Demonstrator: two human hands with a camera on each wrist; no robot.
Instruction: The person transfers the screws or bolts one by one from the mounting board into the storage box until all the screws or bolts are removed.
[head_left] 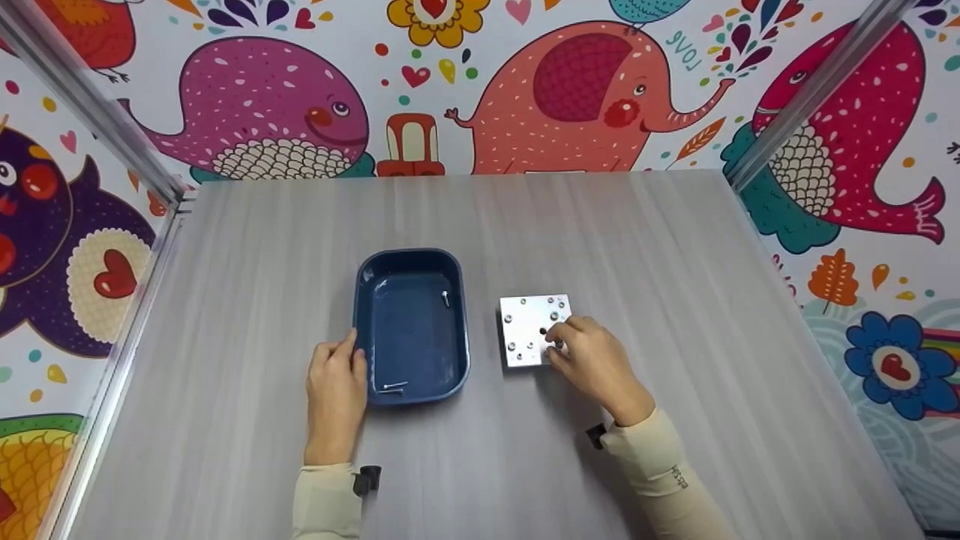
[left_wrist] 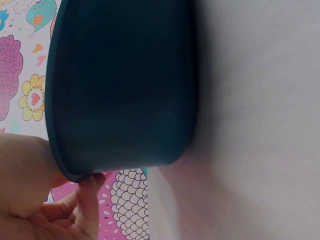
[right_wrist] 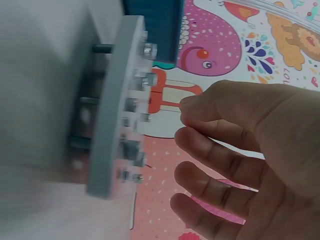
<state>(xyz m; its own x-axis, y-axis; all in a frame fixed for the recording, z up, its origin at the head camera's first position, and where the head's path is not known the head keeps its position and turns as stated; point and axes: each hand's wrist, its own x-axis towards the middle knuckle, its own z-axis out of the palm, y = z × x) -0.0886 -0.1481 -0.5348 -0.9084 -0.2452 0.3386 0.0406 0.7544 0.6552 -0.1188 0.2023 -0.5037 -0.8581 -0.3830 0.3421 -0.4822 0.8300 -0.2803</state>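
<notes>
My left hand [head_left: 335, 390] pinches the left rim of a blue rectangular tray [head_left: 412, 337], which holds a few small silver screws [head_left: 445, 298]. In the left wrist view, thumb and finger meet around a corner of the tray's rim [left_wrist: 60, 150]. To the tray's right stands a square silver metal plate [head_left: 534, 324] with several screw heads on top and a dark hole near its middle. From the side, screw shanks [right_wrist: 89, 101] stick out beneath the plate. My right hand [head_left: 596, 360] hovers over its right edge, fingers loosely bent, nothing visible between thumb and index finger.
Both things stand on a grey wood-grain table [head_left: 645, 247]. Metal frame posts [head_left: 817, 97] rise at the back corners, with cartoon-printed panels [head_left: 277, 97] behind and at the sides. Small black devices [head_left: 367, 480] sit on both wrists.
</notes>
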